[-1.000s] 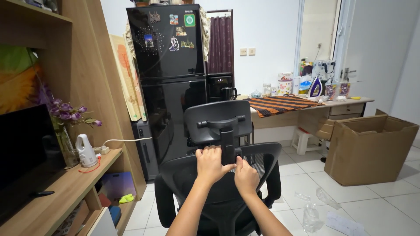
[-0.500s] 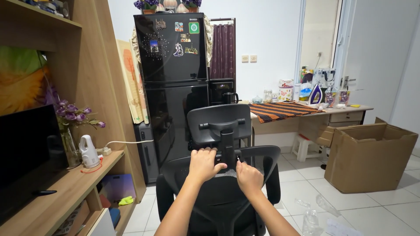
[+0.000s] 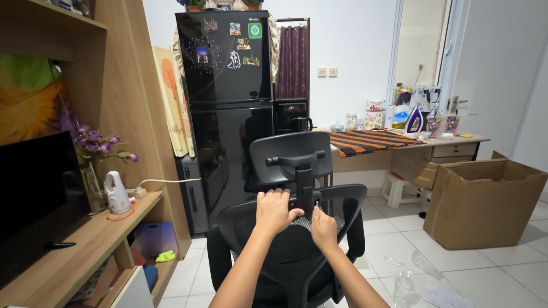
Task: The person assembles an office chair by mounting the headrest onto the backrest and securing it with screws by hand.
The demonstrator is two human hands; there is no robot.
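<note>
Step in hand: fitting the headrest (image 3: 291, 157) post into the top rim of the chair (image 3: 288, 251), which stands near centre before the fridge (image 3: 225, 108). Left hand (image 3: 275, 211) is closed over the rim beside the post; right hand (image 3: 323, 228) curls loosely against the post base, grip partly hidden. Next move calls for steady downward pressure, post kept upright. Against the earlier frames both hands sit in the same place; the view has tilted lower, cutting off the fridge top
</note>
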